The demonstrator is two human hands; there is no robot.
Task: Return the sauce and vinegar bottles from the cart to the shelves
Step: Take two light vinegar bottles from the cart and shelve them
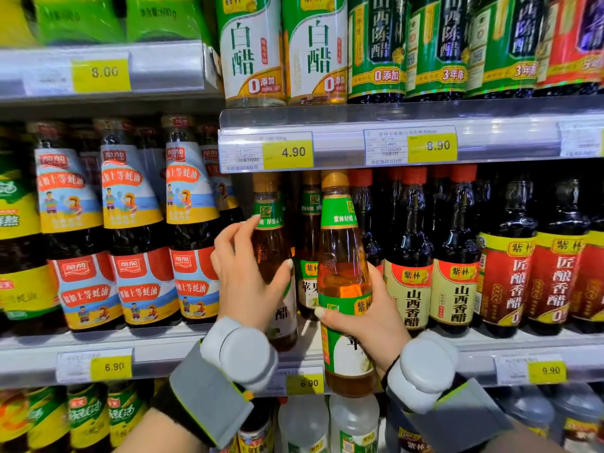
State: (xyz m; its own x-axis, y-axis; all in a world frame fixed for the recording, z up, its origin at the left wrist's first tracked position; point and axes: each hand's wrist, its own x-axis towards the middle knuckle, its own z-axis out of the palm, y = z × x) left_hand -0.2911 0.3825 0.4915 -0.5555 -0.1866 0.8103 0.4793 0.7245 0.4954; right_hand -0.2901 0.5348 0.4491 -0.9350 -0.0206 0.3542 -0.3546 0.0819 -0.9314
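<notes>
My right hand [369, 315] grips an amber apple vinegar bottle [343, 263] with a gold cap and green-white label, held upright in front of the middle shelf [163, 346]. My left hand [245, 276] is wrapped around a matching amber bottle [271, 230] that stands on that shelf just to the left. A third such bottle [309, 230] stands behind, between them. The cart is out of view.
Oyster sauce bottles [137, 223] fill the shelf to the left. Dark vinegar bottles with red caps [411, 256] stand to the right. White vinegar bottles [251, 50] sit on the upper shelf. Price tags [287, 152] line the shelf edges. More bottles stand below.
</notes>
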